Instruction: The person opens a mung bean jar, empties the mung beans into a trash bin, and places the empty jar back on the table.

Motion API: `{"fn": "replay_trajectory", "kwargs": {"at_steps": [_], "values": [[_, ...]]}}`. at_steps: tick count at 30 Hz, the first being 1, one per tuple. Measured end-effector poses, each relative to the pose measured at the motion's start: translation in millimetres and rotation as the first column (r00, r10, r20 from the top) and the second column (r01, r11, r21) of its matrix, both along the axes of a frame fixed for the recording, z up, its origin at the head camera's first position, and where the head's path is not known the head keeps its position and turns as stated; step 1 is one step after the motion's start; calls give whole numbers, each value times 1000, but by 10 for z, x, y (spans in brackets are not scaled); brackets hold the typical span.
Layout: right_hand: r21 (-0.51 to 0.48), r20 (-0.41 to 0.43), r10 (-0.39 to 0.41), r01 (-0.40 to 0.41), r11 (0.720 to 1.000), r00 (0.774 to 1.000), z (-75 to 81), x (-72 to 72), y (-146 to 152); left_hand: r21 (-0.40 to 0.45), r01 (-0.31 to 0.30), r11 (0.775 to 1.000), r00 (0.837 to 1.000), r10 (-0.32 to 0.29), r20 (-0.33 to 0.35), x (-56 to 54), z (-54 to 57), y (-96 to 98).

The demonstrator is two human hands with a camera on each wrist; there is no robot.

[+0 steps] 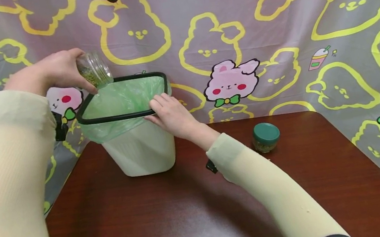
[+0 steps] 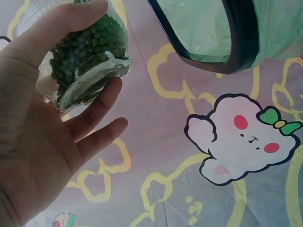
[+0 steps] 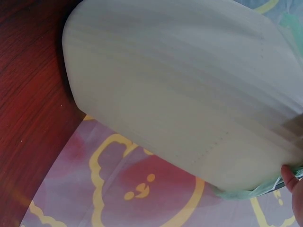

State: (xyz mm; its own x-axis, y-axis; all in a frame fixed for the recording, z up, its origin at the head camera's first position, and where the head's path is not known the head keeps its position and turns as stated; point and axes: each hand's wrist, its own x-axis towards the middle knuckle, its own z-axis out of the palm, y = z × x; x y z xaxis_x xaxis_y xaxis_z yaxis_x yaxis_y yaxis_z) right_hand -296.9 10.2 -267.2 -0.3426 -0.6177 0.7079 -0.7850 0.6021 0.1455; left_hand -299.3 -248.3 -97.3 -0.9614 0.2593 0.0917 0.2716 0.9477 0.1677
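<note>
My left hand [image 1: 62, 69] grips a clear glass jar [image 1: 94, 69], tipped on its side with its mouth toward the bin opening. Small green beans [image 2: 90, 42] fill part of the jar in the left wrist view. Below and right of the jar stands a white trash bin [image 1: 143, 149], lined with a green plastic bag [image 1: 114, 98] and topped by a black rim frame [image 1: 124, 116]. With fingers over the rim and thumb beneath it, my right hand [image 1: 175, 116] holds the bin's near right corner. The right wrist view shows mostly the bin's side, with the thumb [image 3: 289, 177] at its edge.
A small jar with a green lid [image 1: 266, 137] sits on the brown wooden table [image 1: 196, 214], right of the bin. Behind the table hangs a patterned cloth [image 1: 269, 10] with yellow outlines and cartoon rabbits. The bin stands near the table's back left edge.
</note>
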Motion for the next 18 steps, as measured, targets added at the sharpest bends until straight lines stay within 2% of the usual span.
{"fn": "replay_trajectory", "kwargs": {"at_steps": [10,18], "values": [[0,-3,-9,9,1000,1000,19,0,13,-34,-6,999,1000,5,-12,1,23,24],[-4,6,6,-6,1000,1000,3,3,10,-10,-10,1000,1000,10,1,-9,11,4]]}}
